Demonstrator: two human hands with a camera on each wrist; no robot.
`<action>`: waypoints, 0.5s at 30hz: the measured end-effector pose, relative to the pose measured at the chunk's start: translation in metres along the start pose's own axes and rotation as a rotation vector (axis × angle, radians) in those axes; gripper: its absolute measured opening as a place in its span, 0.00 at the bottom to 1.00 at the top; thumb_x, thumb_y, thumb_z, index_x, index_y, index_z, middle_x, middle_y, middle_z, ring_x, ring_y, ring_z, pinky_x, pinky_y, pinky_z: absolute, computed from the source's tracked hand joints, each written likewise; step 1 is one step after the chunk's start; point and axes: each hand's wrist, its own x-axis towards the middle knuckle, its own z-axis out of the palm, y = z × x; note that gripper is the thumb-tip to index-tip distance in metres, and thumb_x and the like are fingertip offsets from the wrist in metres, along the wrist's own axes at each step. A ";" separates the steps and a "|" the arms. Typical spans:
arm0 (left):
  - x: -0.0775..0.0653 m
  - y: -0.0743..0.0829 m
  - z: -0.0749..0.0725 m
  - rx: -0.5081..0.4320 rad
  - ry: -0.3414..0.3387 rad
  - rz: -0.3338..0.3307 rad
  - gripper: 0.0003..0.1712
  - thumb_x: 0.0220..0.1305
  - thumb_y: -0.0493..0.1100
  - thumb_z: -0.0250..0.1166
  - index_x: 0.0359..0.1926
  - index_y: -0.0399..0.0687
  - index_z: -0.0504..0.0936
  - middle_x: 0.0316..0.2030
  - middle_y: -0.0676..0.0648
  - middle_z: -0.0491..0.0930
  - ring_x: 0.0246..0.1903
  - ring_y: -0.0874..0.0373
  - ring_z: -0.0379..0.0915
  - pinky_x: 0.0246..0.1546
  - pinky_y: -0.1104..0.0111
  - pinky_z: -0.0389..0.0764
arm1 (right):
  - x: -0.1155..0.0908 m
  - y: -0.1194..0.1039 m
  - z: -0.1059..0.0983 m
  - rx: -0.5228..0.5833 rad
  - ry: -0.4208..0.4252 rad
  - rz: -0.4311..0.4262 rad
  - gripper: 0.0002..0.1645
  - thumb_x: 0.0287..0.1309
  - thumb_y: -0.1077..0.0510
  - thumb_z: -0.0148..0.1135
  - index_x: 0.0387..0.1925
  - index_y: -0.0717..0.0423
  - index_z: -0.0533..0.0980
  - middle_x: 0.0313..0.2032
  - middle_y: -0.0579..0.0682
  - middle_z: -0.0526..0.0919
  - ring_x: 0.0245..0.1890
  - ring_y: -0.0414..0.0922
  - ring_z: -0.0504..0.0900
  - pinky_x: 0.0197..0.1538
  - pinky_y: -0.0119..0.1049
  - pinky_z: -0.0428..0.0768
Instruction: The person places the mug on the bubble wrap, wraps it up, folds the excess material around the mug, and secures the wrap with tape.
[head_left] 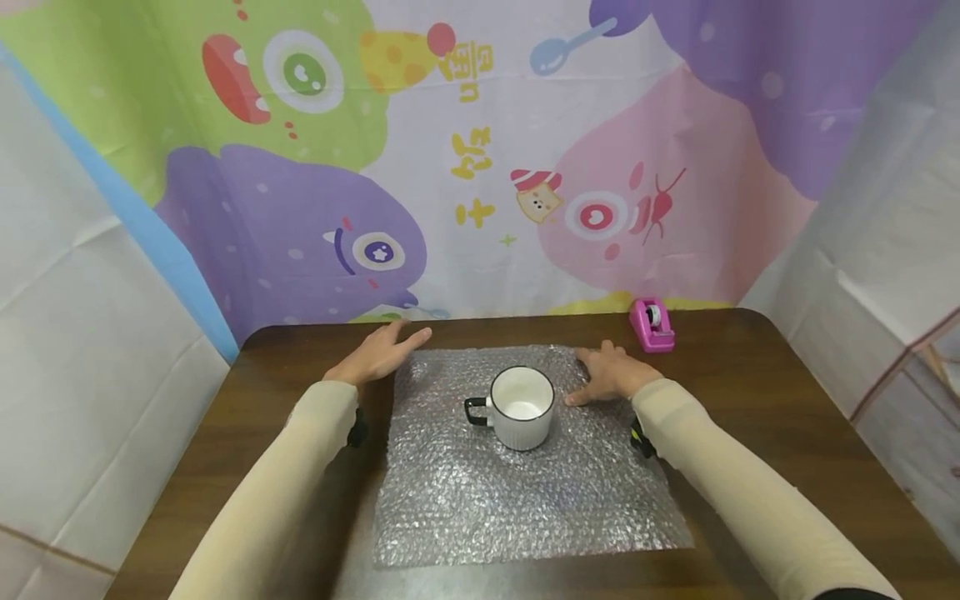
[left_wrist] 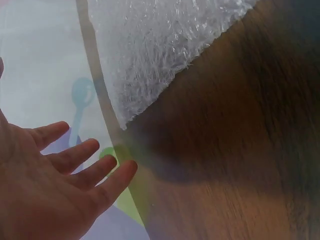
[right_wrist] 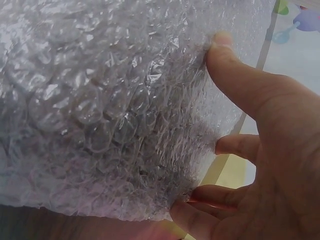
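Note:
A white mug with a black rim and black handle stands upright on a sheet of bubble wrap, handle toward the left. My left hand hovers beside the sheet's far left corner, fingers spread and nearly straight, holding nothing; the left wrist view shows a gap between its fingertips and the wrap. At the far right corner my right hand touches the wrap. Its thumb lies over the sheet, well apart from the fingers at the edge.
A pink tape dispenser stands at the back right of the dark wooden table. Behind the table's far edge hangs a curtain with cartoon figures. Pale wall surfaces flank both sides.

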 end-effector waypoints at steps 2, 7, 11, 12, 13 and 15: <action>0.001 -0.001 0.002 0.003 -0.007 -0.007 0.59 0.68 0.82 0.39 0.82 0.43 0.47 0.80 0.33 0.46 0.79 0.32 0.42 0.75 0.33 0.51 | -0.001 0.000 0.000 -0.001 0.000 -0.006 0.63 0.53 0.30 0.72 0.79 0.58 0.57 0.71 0.75 0.58 0.72 0.73 0.59 0.68 0.73 0.66; 0.005 -0.003 0.009 0.045 -0.013 -0.020 0.58 0.68 0.81 0.39 0.81 0.43 0.51 0.79 0.30 0.49 0.78 0.28 0.40 0.73 0.30 0.50 | -0.002 0.000 0.000 0.004 -0.005 -0.008 0.63 0.54 0.30 0.72 0.79 0.58 0.57 0.71 0.76 0.58 0.72 0.74 0.59 0.68 0.73 0.66; 0.005 -0.002 0.014 0.122 -0.021 -0.054 0.57 0.70 0.78 0.41 0.80 0.37 0.52 0.78 0.27 0.50 0.77 0.25 0.41 0.73 0.30 0.51 | -0.004 -0.001 0.001 0.007 -0.013 0.002 0.63 0.54 0.30 0.71 0.79 0.57 0.56 0.71 0.75 0.59 0.72 0.73 0.58 0.67 0.74 0.66; 0.004 -0.001 0.015 0.151 -0.025 -0.067 0.57 0.71 0.77 0.42 0.79 0.34 0.52 0.77 0.27 0.50 0.76 0.25 0.42 0.73 0.30 0.51 | -0.004 -0.001 0.000 0.006 -0.014 0.003 0.63 0.54 0.30 0.71 0.79 0.57 0.56 0.71 0.75 0.59 0.73 0.74 0.58 0.67 0.74 0.67; 0.004 -0.001 0.015 0.177 -0.030 -0.083 0.58 0.71 0.76 0.43 0.79 0.32 0.52 0.77 0.26 0.50 0.76 0.25 0.43 0.73 0.31 0.51 | -0.004 -0.001 0.000 0.006 -0.014 0.004 0.63 0.55 0.30 0.71 0.79 0.57 0.56 0.71 0.75 0.58 0.73 0.74 0.58 0.67 0.74 0.67; 0.003 0.000 0.016 0.230 -0.042 -0.113 0.58 0.72 0.75 0.44 0.77 0.28 0.53 0.76 0.24 0.50 0.75 0.25 0.44 0.73 0.32 0.51 | -0.005 -0.001 -0.002 0.008 -0.013 0.003 0.63 0.55 0.30 0.71 0.79 0.58 0.56 0.71 0.75 0.57 0.73 0.74 0.57 0.67 0.74 0.66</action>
